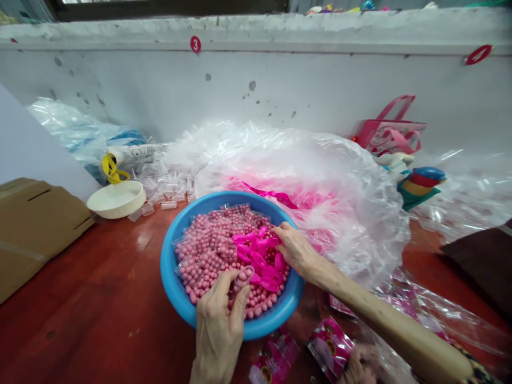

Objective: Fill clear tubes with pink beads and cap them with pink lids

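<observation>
A blue bowl (172, 277) on a red-brown table holds small clear packets of pink beads (208, 250) and several bright pink plastic pieces (260, 256). My left hand (220, 325), at the bowl's near rim, pinches a small clear capsule filled with pink beads (242, 277). My right hand (294, 248) reaches in from the right, its fingers closed among the bright pink pieces.
A big clear plastic bag (320, 181) with pink items lies behind the bowl. A cream bowl (117, 198) and loose clear capsules (168, 186) sit back left, a cardboard box (32, 224) far left. Pink printed packets (332, 346) lie near the front; toys (416, 186) at right.
</observation>
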Demonstrator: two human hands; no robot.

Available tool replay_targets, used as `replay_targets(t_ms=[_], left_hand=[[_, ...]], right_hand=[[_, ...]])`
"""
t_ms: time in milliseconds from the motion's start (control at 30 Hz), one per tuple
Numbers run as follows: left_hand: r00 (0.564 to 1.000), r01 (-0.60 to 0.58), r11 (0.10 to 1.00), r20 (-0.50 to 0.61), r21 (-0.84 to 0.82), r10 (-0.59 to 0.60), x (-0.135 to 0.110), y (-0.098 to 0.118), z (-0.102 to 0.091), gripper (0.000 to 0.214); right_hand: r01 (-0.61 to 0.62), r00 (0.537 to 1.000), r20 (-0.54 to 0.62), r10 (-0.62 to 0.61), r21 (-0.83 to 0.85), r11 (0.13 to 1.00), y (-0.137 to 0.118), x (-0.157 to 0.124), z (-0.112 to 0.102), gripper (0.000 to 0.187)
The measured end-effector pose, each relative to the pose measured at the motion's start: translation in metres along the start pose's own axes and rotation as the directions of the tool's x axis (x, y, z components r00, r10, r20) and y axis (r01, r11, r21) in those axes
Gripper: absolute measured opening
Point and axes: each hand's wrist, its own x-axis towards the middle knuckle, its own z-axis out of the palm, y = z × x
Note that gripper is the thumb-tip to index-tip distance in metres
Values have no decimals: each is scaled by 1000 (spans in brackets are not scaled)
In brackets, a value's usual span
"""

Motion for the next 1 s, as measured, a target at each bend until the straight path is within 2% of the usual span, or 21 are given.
replay_targets(t_ms=[133, 267, 333, 433, 500, 600, 667, 733, 800, 933, 1000], left_hand=[[999, 25, 999, 31, -36, -24, 1, 2, -2, 15], [997, 63, 995, 54, -80, -59, 2, 5, -4, 15], [994, 97, 987, 71, -131, -88, 2, 6, -5, 16], [975, 196, 929, 166, -313, -150, 6, 8, -8, 18], [949, 282, 838, 264, -467, -172, 10, 9, -11, 20], [913, 376, 702, 373, -605, -167, 18, 10, -13, 18], [880, 440, 646, 444, -623, -171, 21, 11, -11, 15], [842, 508, 590, 507, -627, -186, 23, 11, -8, 16], [827, 540, 539, 525, -647, -199, 24, 11, -5, 18], [841, 532, 501, 496, -683, -217, 24, 9, -3, 23], [844, 535, 469, 467, -703, -263, 25, 10, -4, 28]], right_hand=[[-37, 999, -23, 39, 83, 996, -8, 0, -5, 26], [-106, 994, -20, 111, 181, 978, -16, 5, -10, 10], [-142, 989, -7, 148, 248, 958, -22, 6, -12, 18], [-175, 983, 11, 184, 365, 914, -35, 2, -17, 22], [-180, 981, 13, 193, 432, 884, -46, -2, -20, 22], [-200, 975, 53, 215, 624, 756, -61, -6, -20, 29], [-214, 967, 73, 245, 756, 619, -67, -7, -16, 34], [-207, 955, 47, 293, 814, 543, -70, -10, -7, 37], [-182, 949, -8, 316, 806, 564, -73, -14, 3, 36], [-90, 971, -88, 223, 727, 681, -82, -26, 13, 33], [-110, 966, -79, 245, 731, 673, -88, -29, 9, 35]])
